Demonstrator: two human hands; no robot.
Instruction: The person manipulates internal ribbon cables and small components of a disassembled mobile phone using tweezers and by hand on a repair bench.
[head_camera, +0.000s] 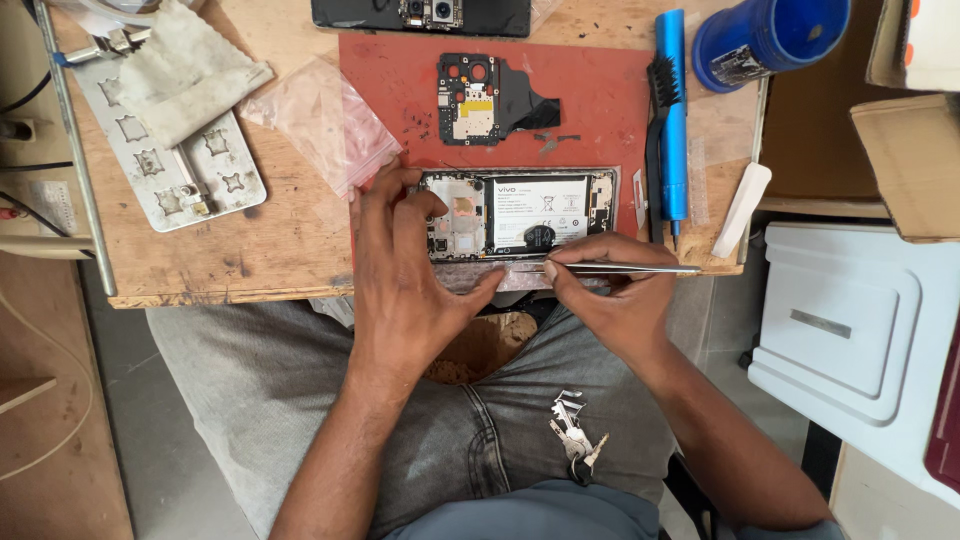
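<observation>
The opened phone (520, 213) lies back-up at the near edge of the red mat (590, 95) on the wooden worktop (250, 250), its battery and boards bare. The left hand (410, 280) rests over the phone's left end, fingers bent and pressing on the frame, thumb along its near edge; it grips nothing else. The right hand (610, 295) sits just below the phone's right half, closed in a pinch on metal tweezers (620, 268) that lie level along the phone's near edge, tips pointing toward the left thumb. Beyond the phone on the mat lies a loose circuit board (468, 98) with small screws beside it. Right of the phone stand a blue screwdriver (672, 110) and a black brush (655, 140). Left of the phone lie a clear bag (320, 125) and a metal jig (175, 160). Keys (572, 428) hang on the person's lap below the phone
</observation>
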